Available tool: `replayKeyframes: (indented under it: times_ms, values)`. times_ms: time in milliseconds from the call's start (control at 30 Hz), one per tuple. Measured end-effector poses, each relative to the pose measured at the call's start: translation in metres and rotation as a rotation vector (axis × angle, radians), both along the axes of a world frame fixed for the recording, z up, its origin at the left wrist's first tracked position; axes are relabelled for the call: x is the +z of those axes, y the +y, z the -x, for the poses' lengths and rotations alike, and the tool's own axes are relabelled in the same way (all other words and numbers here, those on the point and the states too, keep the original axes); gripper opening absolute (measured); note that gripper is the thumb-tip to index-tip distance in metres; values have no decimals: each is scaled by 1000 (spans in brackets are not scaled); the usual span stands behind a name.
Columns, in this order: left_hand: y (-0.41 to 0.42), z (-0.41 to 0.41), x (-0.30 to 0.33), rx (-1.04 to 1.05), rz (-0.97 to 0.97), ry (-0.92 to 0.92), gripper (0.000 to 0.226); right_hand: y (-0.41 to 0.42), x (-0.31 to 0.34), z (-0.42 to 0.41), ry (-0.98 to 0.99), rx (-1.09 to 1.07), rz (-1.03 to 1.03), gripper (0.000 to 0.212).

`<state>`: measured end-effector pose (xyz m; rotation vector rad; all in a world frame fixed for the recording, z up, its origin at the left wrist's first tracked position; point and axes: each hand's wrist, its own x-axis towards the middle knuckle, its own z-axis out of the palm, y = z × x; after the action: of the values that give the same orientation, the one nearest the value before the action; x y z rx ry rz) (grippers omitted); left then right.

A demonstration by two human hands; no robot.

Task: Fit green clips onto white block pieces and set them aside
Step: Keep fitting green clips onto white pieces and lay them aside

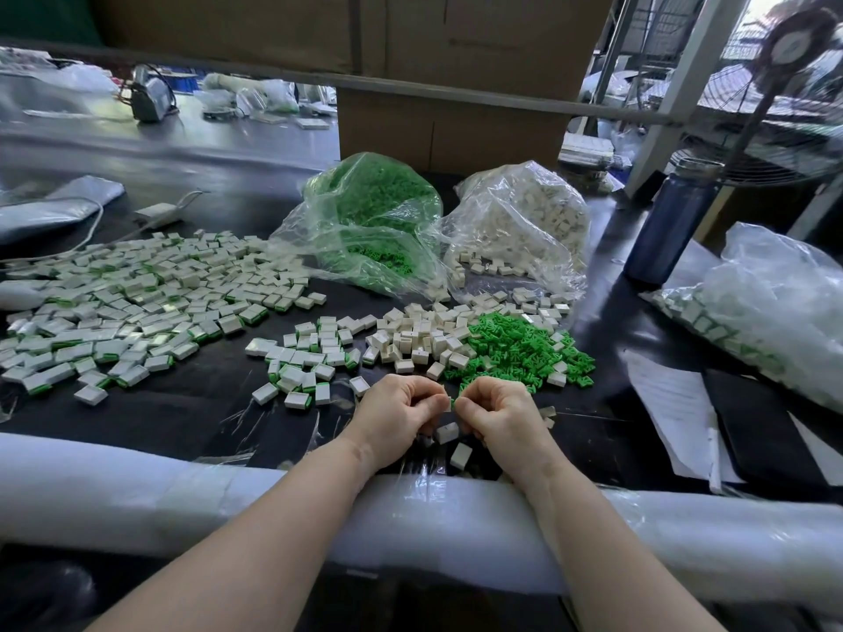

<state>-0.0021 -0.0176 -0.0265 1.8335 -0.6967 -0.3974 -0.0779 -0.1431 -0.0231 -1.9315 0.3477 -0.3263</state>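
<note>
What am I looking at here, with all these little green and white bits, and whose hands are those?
No machine: a person wearing a head camera looks down at their own hands. The left hand and right hand pinch a small green plastic clip between them. On the black table lie a heap of loose green clips, plain white plastic blocks, and a wide spread of finished white-and-green pieces. Behind stand clear bags of spare parts.

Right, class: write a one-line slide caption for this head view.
Both hands, left hand and right hand, pinch a green clip between heaps of loose green clips and white blocks.
</note>
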Motion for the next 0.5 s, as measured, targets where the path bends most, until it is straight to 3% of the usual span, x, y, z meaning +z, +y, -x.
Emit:
replayKeyframes:
  times_ms: [233, 500]
  values:
    - [2, -1, 0, -9, -68, -97, 13, -1, 0, -1, 26, 26, 23, 26]
    - [3, 0, 2, -35, -75, -88, 13, -1, -1, -1, 24, 22, 4, 26]
